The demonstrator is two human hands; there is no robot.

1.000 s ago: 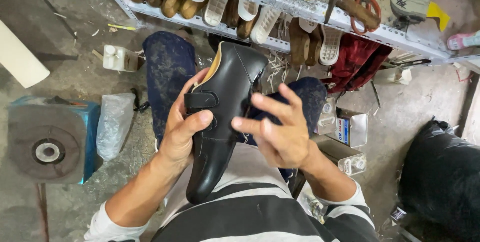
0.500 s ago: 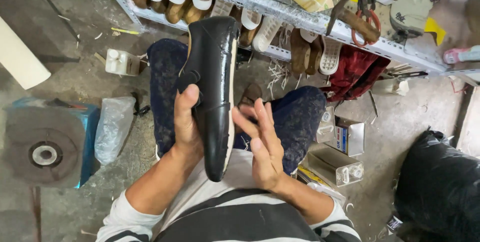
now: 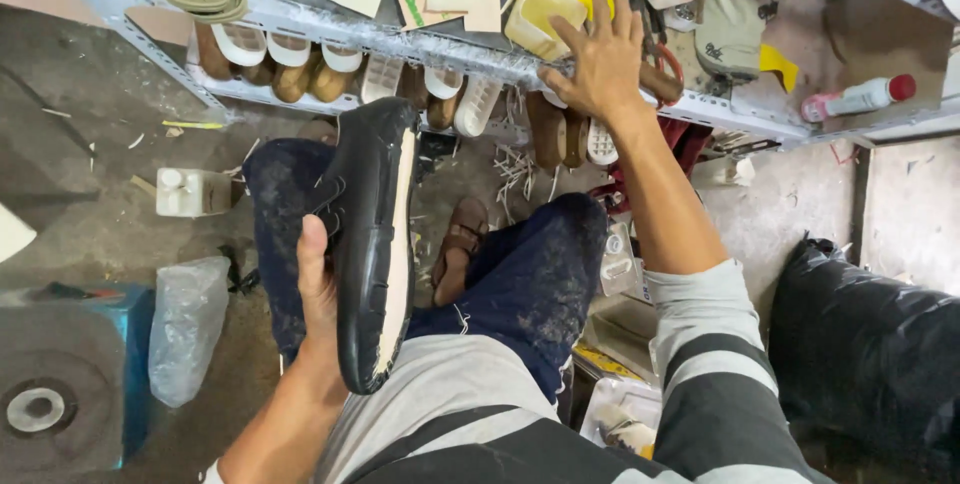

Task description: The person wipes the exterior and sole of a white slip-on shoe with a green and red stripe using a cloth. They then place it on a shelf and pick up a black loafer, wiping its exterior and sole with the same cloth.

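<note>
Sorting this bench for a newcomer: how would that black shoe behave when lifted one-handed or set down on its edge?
Probably light: the left hand alone holds the black shoe up. It looks fairly stiff, staying straight without sagging. Stood on its narrow edge, it would likely tip over.

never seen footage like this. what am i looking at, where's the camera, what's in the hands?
There is no machine here: a person works with two bare hands, and the single camera sits on their head, looking down over their striped shirt and dark blue trousers.

The left hand holds a black shoe upright over the lap, turned so its pale underside edge shows.

The right hand is stretched up to a metal shelf, with fingers resting on a yellowish plastic box next to some scissors.

The shelf also carries paper patterns, and a row of shoe soles below. On the concrete floor lie a white container, a clear plastic bag and a black bag.
</note>
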